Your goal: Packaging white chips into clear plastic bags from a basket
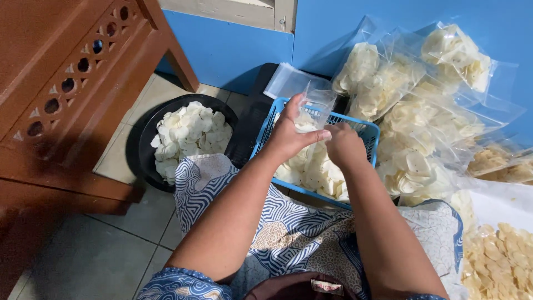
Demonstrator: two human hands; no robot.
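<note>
My left hand (291, 132) holds a clear plastic bag (316, 103) upright over a blue plastic basket (265, 133) full of pale white crackers (319, 175). My right hand (344, 145) is just to the right of it, fingers curled down into the bag's mouth, and what it holds is hidden. Both forearms reach forward over my lap, which is covered in blue and white patterned cloth (288, 228).
A black round basin (147, 139) of white crackers (190, 133) sits on the tiled floor at left, beside a brown wooden bench (72, 83). Several filled clear bags (422, 100) pile against the blue wall at right. A stack of flat clear bags (286, 80) lies behind the basket. Yellowish crackers (499, 261) lie at lower right.
</note>
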